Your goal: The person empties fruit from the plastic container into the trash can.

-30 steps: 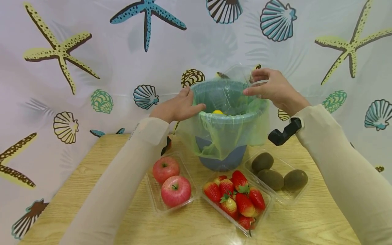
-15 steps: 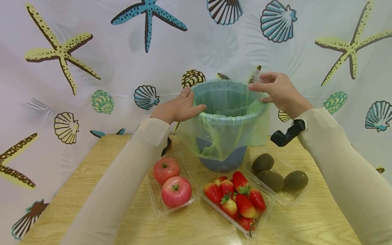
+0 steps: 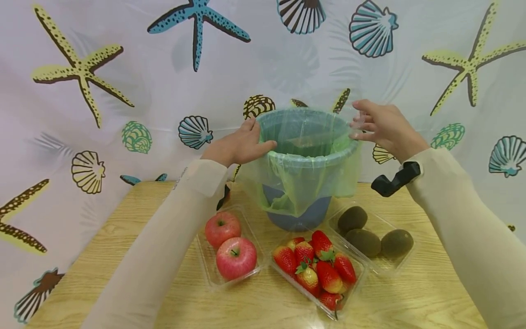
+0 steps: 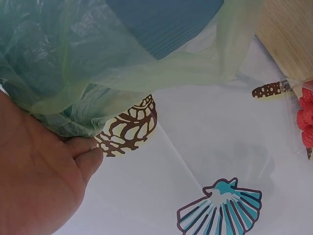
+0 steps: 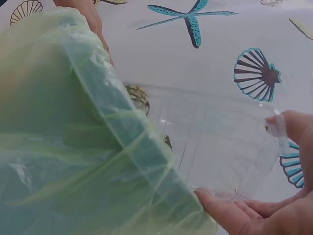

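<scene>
A blue bucket (image 3: 297,219) lined with a thin yellow-green plastic bag (image 3: 296,187) stands at the back of the table. My left hand (image 3: 242,142) grips its left rim, thumb over the edge; in the left wrist view some fingers curl under the bag. With my right hand (image 3: 388,125) I hold a clear plastic box (image 5: 220,142) by its end at the bucket's right rim, thumb and fingers on opposite sides. The right wrist view shows this box reaching over the mouth, and no fruit is visible in it. The bucket's bottom is hidden.
Before the bucket, clear trays hold two red apples (image 3: 236,258), several strawberries (image 3: 328,274) and three brown kiwis (image 3: 396,242). Another clear box with red fruit (image 4: 307,117) shows in the left wrist view. A patterned white curtain (image 3: 263,55) hangs behind the wooden table (image 3: 185,306).
My right hand has moved right with the clear box, which has tilted lower over the bucket. A yellow thing seen inside earlier is out of sight. The left hand stays put.
</scene>
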`<move>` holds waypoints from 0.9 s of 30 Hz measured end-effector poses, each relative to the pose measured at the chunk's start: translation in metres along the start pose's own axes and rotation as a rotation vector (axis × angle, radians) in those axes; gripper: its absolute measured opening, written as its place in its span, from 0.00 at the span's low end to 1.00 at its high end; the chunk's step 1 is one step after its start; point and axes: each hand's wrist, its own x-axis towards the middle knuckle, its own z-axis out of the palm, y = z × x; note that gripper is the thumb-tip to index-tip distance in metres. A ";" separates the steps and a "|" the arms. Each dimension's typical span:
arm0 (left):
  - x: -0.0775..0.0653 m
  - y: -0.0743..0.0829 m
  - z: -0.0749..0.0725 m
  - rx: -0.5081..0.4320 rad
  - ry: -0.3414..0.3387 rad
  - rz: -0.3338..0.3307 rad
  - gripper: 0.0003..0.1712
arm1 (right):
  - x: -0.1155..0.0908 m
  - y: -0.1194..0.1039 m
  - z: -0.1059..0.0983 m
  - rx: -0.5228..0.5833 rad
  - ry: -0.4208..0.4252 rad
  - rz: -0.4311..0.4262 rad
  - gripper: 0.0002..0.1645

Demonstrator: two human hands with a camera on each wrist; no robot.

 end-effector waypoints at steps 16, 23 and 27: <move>0.000 0.000 0.001 -0.011 0.003 0.006 0.49 | 0.000 0.015 -0.041 0.347 0.007 0.104 0.59; 0.000 -0.002 0.002 -0.020 0.006 0.004 0.49 | 0.000 0.021 -0.063 0.419 0.021 0.135 0.59; 0.001 -0.003 0.002 -0.013 0.013 0.014 0.49 | -0.002 0.025 -0.079 0.488 0.027 0.146 0.58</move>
